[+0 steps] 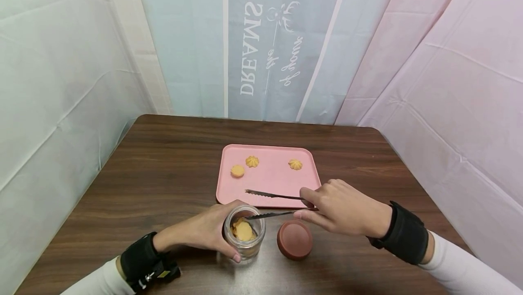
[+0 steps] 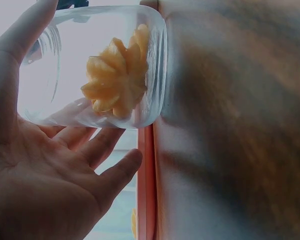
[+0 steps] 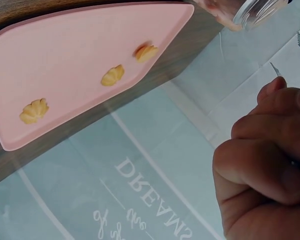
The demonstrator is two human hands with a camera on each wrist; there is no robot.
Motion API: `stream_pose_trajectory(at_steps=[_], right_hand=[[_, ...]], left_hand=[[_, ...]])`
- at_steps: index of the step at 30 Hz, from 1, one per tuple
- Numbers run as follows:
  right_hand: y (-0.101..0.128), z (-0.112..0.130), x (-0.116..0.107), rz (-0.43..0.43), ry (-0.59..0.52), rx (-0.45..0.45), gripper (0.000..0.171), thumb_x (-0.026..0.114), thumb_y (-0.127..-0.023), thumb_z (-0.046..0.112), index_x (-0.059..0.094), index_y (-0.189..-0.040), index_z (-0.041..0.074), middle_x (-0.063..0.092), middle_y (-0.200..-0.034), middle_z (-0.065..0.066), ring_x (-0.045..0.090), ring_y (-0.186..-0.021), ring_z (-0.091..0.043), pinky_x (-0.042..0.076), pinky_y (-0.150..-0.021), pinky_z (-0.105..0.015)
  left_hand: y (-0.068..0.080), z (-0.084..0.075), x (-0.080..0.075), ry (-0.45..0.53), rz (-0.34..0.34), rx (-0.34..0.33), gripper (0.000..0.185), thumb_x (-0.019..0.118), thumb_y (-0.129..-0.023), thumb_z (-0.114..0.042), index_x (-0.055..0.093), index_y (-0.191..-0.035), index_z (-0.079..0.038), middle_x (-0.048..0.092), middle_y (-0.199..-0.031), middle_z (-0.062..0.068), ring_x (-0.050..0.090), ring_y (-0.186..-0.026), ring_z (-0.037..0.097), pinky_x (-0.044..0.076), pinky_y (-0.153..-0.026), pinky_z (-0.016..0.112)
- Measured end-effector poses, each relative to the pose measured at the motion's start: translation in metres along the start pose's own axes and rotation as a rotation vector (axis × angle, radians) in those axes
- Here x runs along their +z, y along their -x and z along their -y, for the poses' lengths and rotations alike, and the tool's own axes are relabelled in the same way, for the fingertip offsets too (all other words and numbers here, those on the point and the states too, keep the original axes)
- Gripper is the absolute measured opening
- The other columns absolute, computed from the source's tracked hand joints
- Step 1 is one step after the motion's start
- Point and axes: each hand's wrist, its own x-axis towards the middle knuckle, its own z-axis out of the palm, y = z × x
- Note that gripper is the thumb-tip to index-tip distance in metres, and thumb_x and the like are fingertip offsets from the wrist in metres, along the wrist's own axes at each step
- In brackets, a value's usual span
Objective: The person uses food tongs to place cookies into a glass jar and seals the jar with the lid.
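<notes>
1. The left hand (image 1: 204,233) comes in from the near left, and its grip is curled around the glass jar (image 1: 245,233), thumb on the near side.
2. The jar stands upright on the tabletop (image 1: 163,172), and a cookie (image 1: 244,230) lies inside it.
3. The tongs (image 1: 271,204) are open; their lower tip is over the jar mouth.
4. The lid (image 1: 294,239) lies just right of the jar.
5. The right hand (image 1: 343,208) comes from the near right and its grip pinches the tongs at their right end.
6. Farther away, the pink tray (image 1: 269,181) carries three cookies (image 1: 252,161).

The backdrop cloth (image 1: 261,50) reads "DREAMS" in mirrored white letters, beside illegible script.
</notes>
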Motion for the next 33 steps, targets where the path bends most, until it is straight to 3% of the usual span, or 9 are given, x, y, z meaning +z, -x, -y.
stream_pose_trajectory(at_steps=[10,21,33], right_hand=[[0.0,-0.007,0.0,-0.023,0.007,0.044,0.041,0.058,-0.107,0.05,0.045,-0.081,0.022,0.019,-0.061,0.023,0.021,-0.053,0.01,0.018,-0.051,-0.017],[-0.005,-0.019,0.002,-0.051,0.02,0.057,0.043,0.05,-0.11,0.051,0.046,-0.081,0.02,0.02,-0.059,0.021,0.02,-0.052,0.008,0.017,-0.05,-0.016],[-0.021,-0.043,0.006,-0.006,-0.029,0.157,0.032,0.064,-0.106,0.044,0.055,-0.085,0.02,0.025,-0.054,0.021,0.027,-0.047,0.006,0.025,-0.048,-0.019]], left_hand=[[0.0,-0.001,0.0,0.026,0.014,-0.021,0.086,0.099,-0.071,-0.042,0.055,-0.14,-0.016,0.072,-0.127,-0.001,0.064,-0.115,0.006,0.052,-0.102,0.03],[-0.001,0.001,0.001,0.044,0.015,-0.006,0.085,0.098,-0.073,-0.043,0.055,-0.142,-0.019,0.07,-0.129,0.001,0.064,-0.117,0.009,0.052,-0.104,0.031],[-0.001,0.002,0.002,0.02,0.006,0.014,0.084,0.098,-0.073,-0.045,0.055,-0.141,-0.023,0.071,-0.128,-0.003,0.065,-0.117,0.008,0.052,-0.103,0.03]])
